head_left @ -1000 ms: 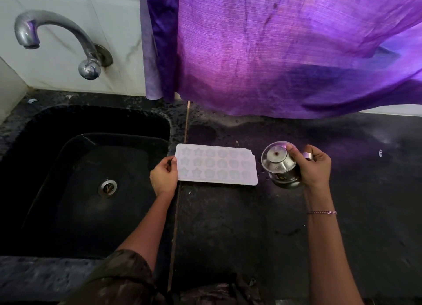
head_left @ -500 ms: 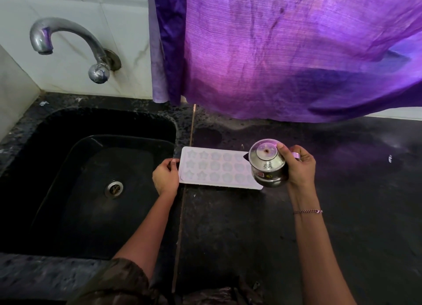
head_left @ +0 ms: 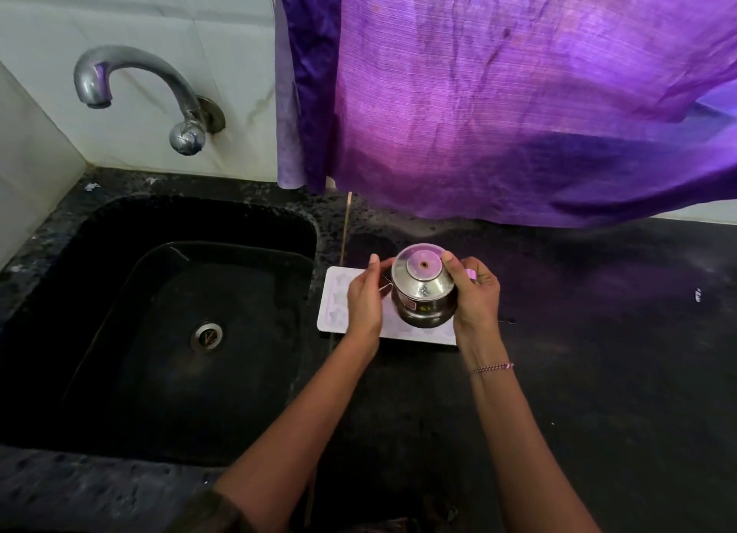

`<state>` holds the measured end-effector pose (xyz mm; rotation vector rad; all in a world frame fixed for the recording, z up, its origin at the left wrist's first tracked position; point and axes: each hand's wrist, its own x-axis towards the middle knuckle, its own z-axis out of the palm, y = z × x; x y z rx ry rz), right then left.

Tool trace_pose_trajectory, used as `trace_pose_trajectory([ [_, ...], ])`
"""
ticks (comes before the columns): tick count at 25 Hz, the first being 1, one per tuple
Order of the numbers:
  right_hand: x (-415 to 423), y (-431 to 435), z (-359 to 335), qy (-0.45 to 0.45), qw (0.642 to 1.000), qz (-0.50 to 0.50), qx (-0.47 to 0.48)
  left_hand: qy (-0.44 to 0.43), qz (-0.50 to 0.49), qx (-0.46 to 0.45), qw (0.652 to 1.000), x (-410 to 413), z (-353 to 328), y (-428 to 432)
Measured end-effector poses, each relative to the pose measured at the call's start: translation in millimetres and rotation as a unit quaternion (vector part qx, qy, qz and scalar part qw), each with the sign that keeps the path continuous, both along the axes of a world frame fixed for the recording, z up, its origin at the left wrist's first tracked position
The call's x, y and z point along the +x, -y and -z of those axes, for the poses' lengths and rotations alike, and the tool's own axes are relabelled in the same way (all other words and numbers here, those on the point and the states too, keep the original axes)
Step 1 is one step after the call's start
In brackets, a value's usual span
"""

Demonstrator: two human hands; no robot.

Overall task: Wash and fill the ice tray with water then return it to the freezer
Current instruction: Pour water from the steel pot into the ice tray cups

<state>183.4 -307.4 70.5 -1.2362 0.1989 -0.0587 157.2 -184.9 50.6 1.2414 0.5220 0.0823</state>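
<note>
A white ice tray point(head_left: 334, 298) with star-shaped cells lies flat on the black counter just right of the sink. Above its middle is a small steel pot point(head_left: 423, 289) with a domed lid. My right hand point(head_left: 474, 293) grips the pot from the right side. My left hand point(head_left: 365, 295) is at the pot's left side, its fingertips at the spout and the lid's edge. The hands and the pot hide most of the tray.
A black sink point(head_left: 119, 229) with a steel drain point(head_left: 206, 335) lies to the left, under a curved steel tap point(head_left: 131, 82) on the white tiled wall. A purple cloth point(head_left: 498, 94) hangs over the back of the black counter point(head_left: 598, 373).
My right hand carried the steel pot left, from beside the tray to above its middle. My left hand left the tray's left edge and rose to the pot's left side.
</note>
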Motion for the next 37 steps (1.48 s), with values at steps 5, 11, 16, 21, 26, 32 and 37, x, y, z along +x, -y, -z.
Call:
trace_pose_trajectory([
  [5,13,-19,-3,-0.004,1.000,0.006,0.029,0.021,0.029,-0.085,0.996,7,-18,6],
  [11,33,-40,-6,-0.003,0.999,-0.007,0.044,0.050,0.009,-0.042,0.998,26,-28,-9],
  [16,63,-54,0,-0.036,0.997,-0.046,0.042,0.060,0.012,-0.006,0.998,57,-19,-29],
  [21,95,-67,19,-0.052,0.992,-0.090,0.077,0.046,0.021,-0.022,0.998,95,3,-53],
  [26,118,-77,38,-0.060,0.988,-0.103,0.101,0.027,0.059,-0.034,0.997,124,29,-75],
  [32,129,-73,62,-0.074,0.982,-0.131,0.112,0.000,0.117,-0.022,0.993,134,47,-86],
  [37,134,-68,67,-0.071,0.981,-0.142,0.113,0.001,0.122,-0.032,0.992,135,48,-86],
])
